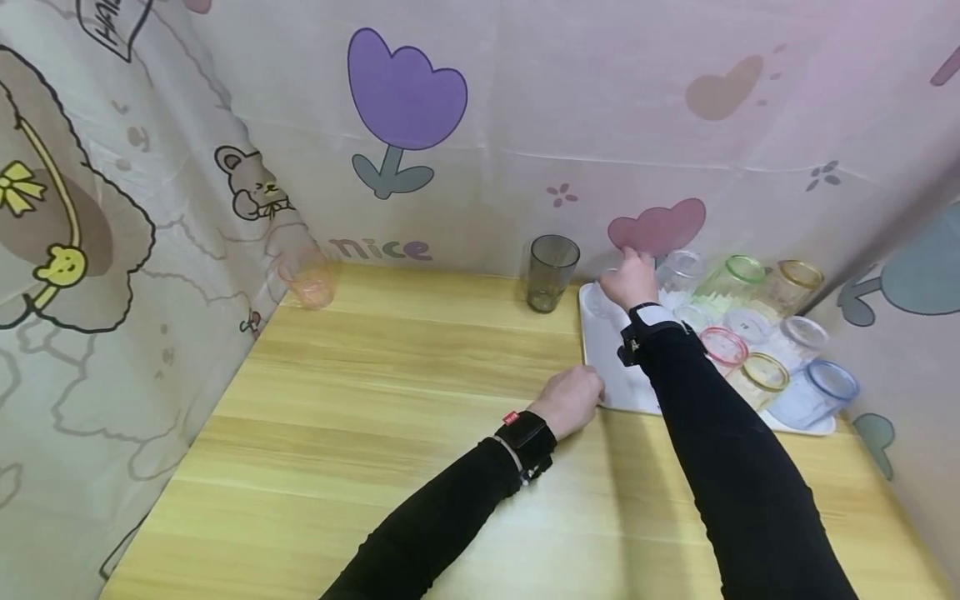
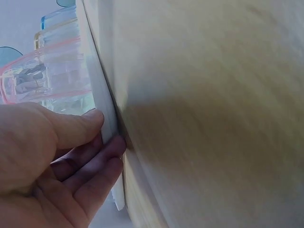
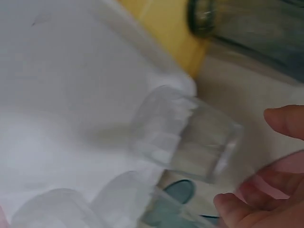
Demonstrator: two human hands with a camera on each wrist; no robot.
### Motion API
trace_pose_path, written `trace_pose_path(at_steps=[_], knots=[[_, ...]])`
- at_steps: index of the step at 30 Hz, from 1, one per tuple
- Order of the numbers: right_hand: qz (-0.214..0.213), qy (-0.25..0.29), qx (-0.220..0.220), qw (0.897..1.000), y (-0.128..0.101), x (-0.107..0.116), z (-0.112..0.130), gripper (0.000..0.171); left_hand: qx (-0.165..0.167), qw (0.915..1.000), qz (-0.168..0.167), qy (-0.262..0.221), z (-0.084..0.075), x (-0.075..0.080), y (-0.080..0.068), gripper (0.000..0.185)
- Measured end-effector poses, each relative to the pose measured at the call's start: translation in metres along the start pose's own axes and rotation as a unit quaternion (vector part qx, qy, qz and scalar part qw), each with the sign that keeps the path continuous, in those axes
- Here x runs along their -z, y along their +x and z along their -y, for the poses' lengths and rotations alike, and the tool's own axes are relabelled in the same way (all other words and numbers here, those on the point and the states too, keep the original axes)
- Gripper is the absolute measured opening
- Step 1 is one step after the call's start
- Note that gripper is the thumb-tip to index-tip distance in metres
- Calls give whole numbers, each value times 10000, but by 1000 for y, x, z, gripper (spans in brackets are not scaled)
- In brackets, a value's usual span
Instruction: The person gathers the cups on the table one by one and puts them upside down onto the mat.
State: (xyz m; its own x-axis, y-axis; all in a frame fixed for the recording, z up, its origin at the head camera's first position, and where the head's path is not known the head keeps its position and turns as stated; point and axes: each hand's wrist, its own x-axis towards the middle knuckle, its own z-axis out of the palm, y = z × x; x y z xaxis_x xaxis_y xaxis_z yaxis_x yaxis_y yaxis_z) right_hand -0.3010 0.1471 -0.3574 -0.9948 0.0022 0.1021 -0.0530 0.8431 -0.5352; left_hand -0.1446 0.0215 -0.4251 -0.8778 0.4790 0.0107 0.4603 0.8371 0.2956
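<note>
My left hand (image 1: 570, 398) is at the front left corner of a white tray (image 1: 621, 377). In the left wrist view its thumb and fingers pinch the tray's rim (image 2: 108, 111). Over the tray's back left corner is my right hand (image 1: 632, 282), its thumb and fingers spread apart. Just beside those fingers, a clear cup (image 3: 202, 137) stands in that corner, with a visible gap between. Several other cups fill the tray's right side, including a pink-rimmed cup (image 1: 724, 343), a blue cup (image 1: 813, 396) and a green-rimmed cup (image 1: 738, 277).
A dark grey glass (image 1: 552, 273) stands upright on the wooden table (image 1: 390, 367), left of the tray. At the far left back corner is an orange-tinted clear cup (image 1: 312, 287). A printed curtain (image 1: 495, 158) hangs along the table's back and sides.
</note>
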Motion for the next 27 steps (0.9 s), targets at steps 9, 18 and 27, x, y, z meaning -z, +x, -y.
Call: trace_pose_path(at_steps=[9,18,27], knots=[[-251,635,234,9974,-28,28,23,73,-55,9970,309,-711,9,4,-3,26],[-777,1003,923,9876,-78,35,27,63,-217,9822,426,-1816,23,10,-10,29],[-421,1302,1120,9842,-114,25,24,52,-9,9732,-127,-2296,39,17,-25,31]])
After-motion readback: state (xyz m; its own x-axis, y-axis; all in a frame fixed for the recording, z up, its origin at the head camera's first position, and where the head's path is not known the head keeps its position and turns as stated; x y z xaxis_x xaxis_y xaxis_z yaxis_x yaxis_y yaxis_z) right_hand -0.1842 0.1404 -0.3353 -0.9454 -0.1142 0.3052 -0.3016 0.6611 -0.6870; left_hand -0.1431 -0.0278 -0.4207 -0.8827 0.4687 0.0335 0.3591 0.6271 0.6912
